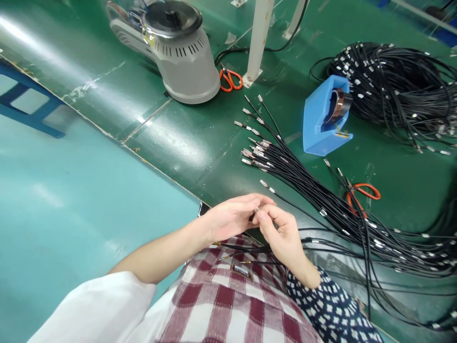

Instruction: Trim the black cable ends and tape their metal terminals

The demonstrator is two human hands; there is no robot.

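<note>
My left hand (pixel 230 216) and my right hand (pixel 282 231) meet at the table's front edge, in front of the checked apron (pixel 228 295). Their fingertips close together around a small shiny metal tip (pixel 256 209). Most of it is hidden by the fingers, so I cannot tell whether it belongs to a cable. Several black cables (pixel 246 247) run beneath my right hand and over the apron. Just beyond my hands, a bundle of black cables (pixel 303 178) lies on the green table, its metal-ended tips fanned out to the left.
A blue tape dispenser (pixel 316 124) with brown tape stands behind the bundle. Coiled black cables (pixel 385 85) lie at the back right. Orange-handled scissors (pixel 369 190) lie by the bundle, another orange-handled pair (pixel 231 80) near a white post (pixel 259 43). A grey round machine (pixel 189 62) stands back left.
</note>
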